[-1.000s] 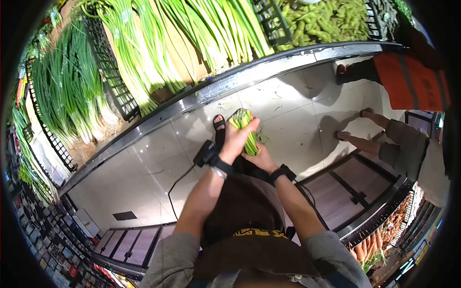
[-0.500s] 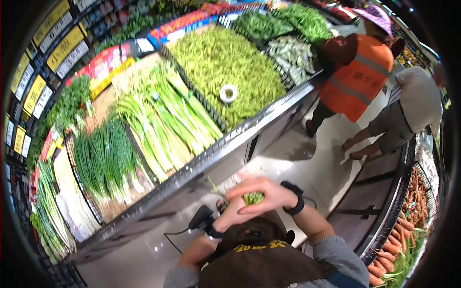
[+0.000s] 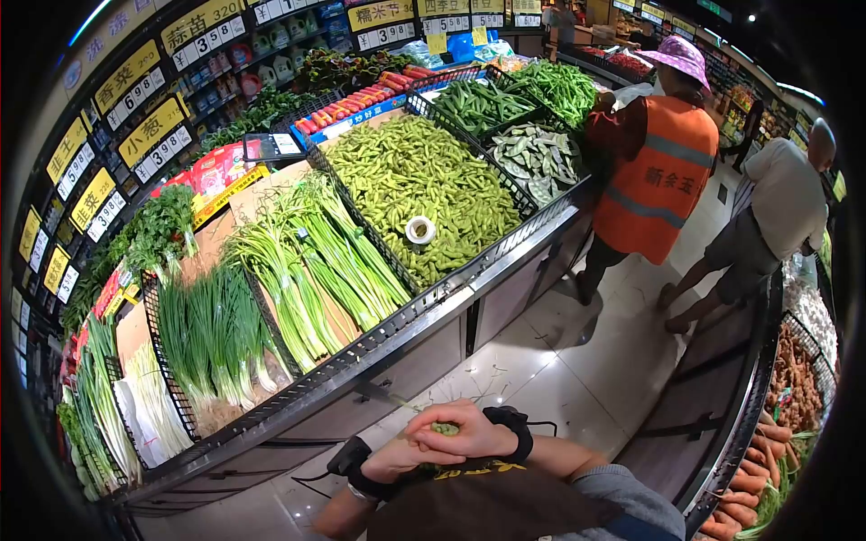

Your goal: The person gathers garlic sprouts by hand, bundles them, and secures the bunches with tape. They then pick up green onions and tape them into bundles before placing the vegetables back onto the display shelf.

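Observation:
In front of my apron, at the lower middle, my two hands meet around a small green bundle (image 3: 445,428). My right hand (image 3: 469,429) curls over it from above, fingers closed. Below and to the left, my left hand (image 3: 397,458) is wrapped against the same bundle, its fingers partly covered. Thin stems stick out to the upper left of the hands. Beyond them on the sloped stand lie celery-like stalks (image 3: 311,261), green onions (image 3: 216,334) and a crate of green pods (image 3: 424,171), with a roll of tape (image 3: 420,230) on the pods.
A person in an orange vest (image 3: 663,176) stands at the stand's right end, and another person in a light shirt (image 3: 785,198) is further right. The stand's front edge (image 3: 379,347) runs diagonally. Carrots (image 3: 744,482) lie on a right-hand display. Stem scraps dot the floor (image 3: 532,361).
My view has tilted up, showing more price signs. Both hands appear lower in view, still together on the green bundle. The person in the orange vest is more upright.

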Demonstrator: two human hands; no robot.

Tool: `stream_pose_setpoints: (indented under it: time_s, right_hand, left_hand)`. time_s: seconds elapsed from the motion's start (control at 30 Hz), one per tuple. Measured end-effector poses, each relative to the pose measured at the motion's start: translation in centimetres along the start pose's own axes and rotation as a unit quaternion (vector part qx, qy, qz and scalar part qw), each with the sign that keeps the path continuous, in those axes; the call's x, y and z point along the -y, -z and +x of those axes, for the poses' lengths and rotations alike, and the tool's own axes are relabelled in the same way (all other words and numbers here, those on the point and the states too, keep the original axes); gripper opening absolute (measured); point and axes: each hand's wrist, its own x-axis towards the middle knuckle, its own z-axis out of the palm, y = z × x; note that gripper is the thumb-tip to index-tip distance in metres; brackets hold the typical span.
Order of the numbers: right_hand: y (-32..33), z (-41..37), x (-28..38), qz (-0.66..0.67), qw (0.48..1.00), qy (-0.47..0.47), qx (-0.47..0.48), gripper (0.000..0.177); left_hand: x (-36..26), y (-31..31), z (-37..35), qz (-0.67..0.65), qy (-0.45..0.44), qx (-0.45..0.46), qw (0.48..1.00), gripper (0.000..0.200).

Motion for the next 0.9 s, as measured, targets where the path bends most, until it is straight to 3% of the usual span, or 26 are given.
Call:
stream_pose_setpoints:
  time_s: [0.1, 0.23, 0.27, 0.37, 0.43, 0.5, 0.53, 0.57, 0.63, 0.7, 0.77, 0.83, 0.9]
  right_hand:
    - [-0.3, 0.1, 0.0, -0.037, 0.997, 0.067, 0.025, 0.012]
    - [0.4, 1.1, 0.4, -0.004, 0.994, 0.096, 0.050, 0.011]
    - [0.6, 1.5, 0.3, -0.013, 0.991, 0.122, 0.048, 0.011]
    - [1.2, 2.7, -0.1, -0.029, 0.983, 0.175, 0.055, 0.012]
    - [1.4, 3.7, 0.0, -0.024, 0.979, 0.194, 0.054, 0.014]
    - [1.3, 5.1, 0.2, -0.020, 0.974, 0.222, 0.036, 0.014]
    - [1.3, 5.9, 0.2, 0.003, 0.977, 0.212, 0.037, 0.014]
    - [1.3, 6.7, 0.0, 0.003, 0.975, 0.218, 0.038, 0.013]
    - [1.1, 8.5, -0.8, 0.013, 0.971, 0.236, 0.024, 0.015]
    - [1.0, 10.3, -1.8, 0.026, 0.972, 0.232, 0.009, 0.018]
    - [1.2, 11.9, -2.2, 0.025, 0.988, 0.142, 0.055, 0.026]
    - [1.7, 14.9, -1.7, 0.042, 0.988, 0.074, 0.125, 0.033]
    - [4.6, 17.5, -4.7, 0.011, 0.999, 0.014, 0.038, 0.033]
  left_hand:
    - [-1.0, 0.5, -0.4, 0.060, 0.034, -0.006, 0.998, 0.020]
    - [-1.4, 1.3, 0.4, 0.186, 0.012, 0.070, 0.980, 0.026]
    - [1.0, 2.2, 1.2, 0.211, -0.052, 0.055, 0.974, 0.030]
    - [-2.2, 2.7, 1.5, 0.281, -0.116, 0.087, 0.949, 0.033]
    - [-0.6, 3.3, 2.0, 0.247, -0.138, 0.074, 0.956, 0.030]
    - [-0.6, 3.7, 1.9, 0.109, -0.036, 0.090, 0.989, 0.028]
    - [-1.9, 3.8, 2.3, 0.114, -0.080, 0.104, 0.985, 0.027]
    - [-1.8, 5.2, 1.7, 0.262, -0.123, 0.010, 0.957, 0.026]
    - [-2.9, 7.0, 2.1, 0.285, -0.183, 0.010, 0.941, 0.027]
    - [-5.0, 7.5, 1.8, 0.138, -0.106, -0.011, 0.985, 0.027]
    - [-7.3, 8.1, 1.1, 0.126, -0.014, -0.032, 0.991, 0.028]
    - [-8.2, 9.7, 0.1, 0.199, -0.058, -0.111, 0.972, 0.022]
    - [-8.3, 13.3, -2.4, 0.251, 0.002, -0.196, 0.948, 0.022]
